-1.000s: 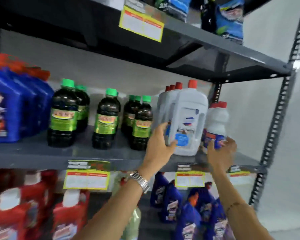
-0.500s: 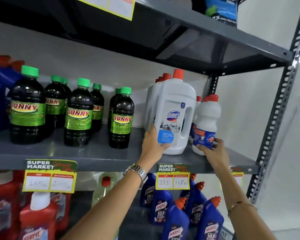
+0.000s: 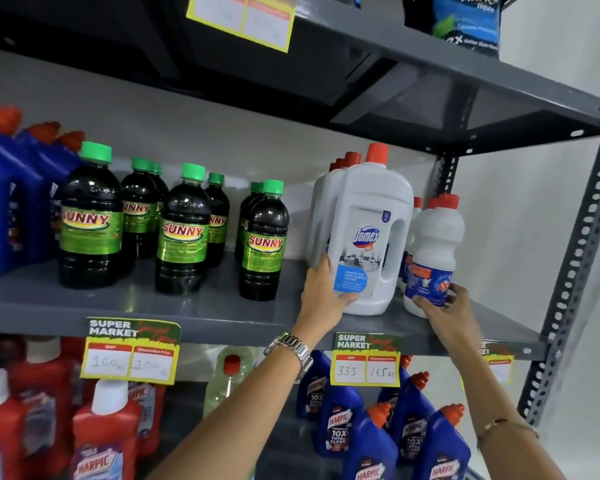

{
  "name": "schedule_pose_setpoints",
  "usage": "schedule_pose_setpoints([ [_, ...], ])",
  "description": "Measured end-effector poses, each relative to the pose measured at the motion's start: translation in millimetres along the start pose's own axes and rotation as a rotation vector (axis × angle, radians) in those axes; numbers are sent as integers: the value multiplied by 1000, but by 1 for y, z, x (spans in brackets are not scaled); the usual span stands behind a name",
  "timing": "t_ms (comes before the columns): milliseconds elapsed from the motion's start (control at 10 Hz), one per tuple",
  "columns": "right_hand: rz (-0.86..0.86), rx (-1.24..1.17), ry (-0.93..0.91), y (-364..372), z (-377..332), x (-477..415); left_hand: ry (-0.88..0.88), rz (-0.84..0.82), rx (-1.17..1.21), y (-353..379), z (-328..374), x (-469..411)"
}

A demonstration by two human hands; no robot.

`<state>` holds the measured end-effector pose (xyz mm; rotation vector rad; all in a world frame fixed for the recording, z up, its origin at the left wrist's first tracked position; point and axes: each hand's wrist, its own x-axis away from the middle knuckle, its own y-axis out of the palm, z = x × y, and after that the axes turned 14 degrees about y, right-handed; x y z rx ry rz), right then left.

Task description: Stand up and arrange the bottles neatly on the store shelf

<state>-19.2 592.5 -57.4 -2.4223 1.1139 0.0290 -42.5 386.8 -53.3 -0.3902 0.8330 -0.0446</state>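
Note:
A large white Domex bottle (image 3: 371, 230) with a red cap stands upright at the front of the grey middle shelf (image 3: 201, 306), with more white bottles lined up behind it. My left hand (image 3: 323, 289) grips its lower left side. To its right stands a smaller white bottle (image 3: 433, 244) with a red cap and a blue label. My right hand (image 3: 447, 303) holds that bottle at its base. Several dark Sunny bottles (image 3: 184, 230) with green caps stand upright in loose rows to the left.
Blue bottles (image 3: 11, 195) fill the shelf's far left. Below are red Harpic bottles (image 3: 97, 441), blue Harpic bottles (image 3: 371, 445) and a clear bottle (image 3: 229, 375). Yellow price tags (image 3: 366, 360) hang on the shelf edge. A perforated upright (image 3: 575, 258) bounds the right side. A blue pack (image 3: 465, 22) lies on the top shelf.
The view has come closer and shifted left. Both hands stay on the same two white bottles, which now stand squarer on the shelf.

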Motion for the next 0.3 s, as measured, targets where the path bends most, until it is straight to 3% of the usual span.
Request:
schedule_pose_setpoints([
  [200, -37, -67, 14, -2, -1, 0, -38, -27, -3, -7, 10, 7],
  [300, 122, -114, -23, 1, -2, 10, 39, 1, -19, -17, 22, 19],
])
